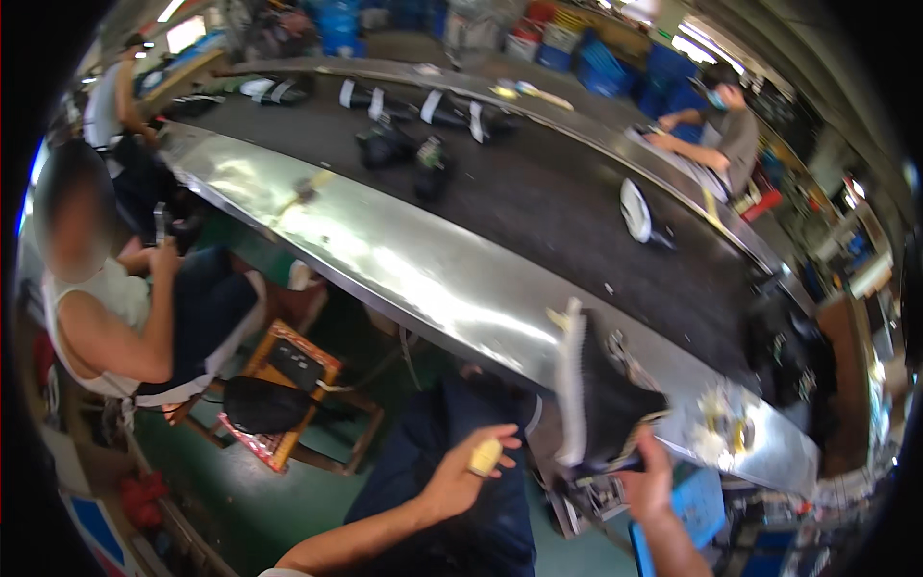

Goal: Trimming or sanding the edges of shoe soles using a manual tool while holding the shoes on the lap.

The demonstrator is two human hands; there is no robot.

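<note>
Left hand (460, 478) grip pinches yellow block (486, 457); right hand (650, 478) grip holds black shoe (606, 399) upright, beside it.

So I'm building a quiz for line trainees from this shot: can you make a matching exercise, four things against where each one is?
Things:
1. black shoe with white sole
2. small yellow piece
3. white shoe
4. black bag

Places:
A. alone on the dark conveyor belt
B. on the wooden stool
C. in the right hand
D. in the left hand

Pairs: 1-C, 2-D, 3-A, 4-B
</note>
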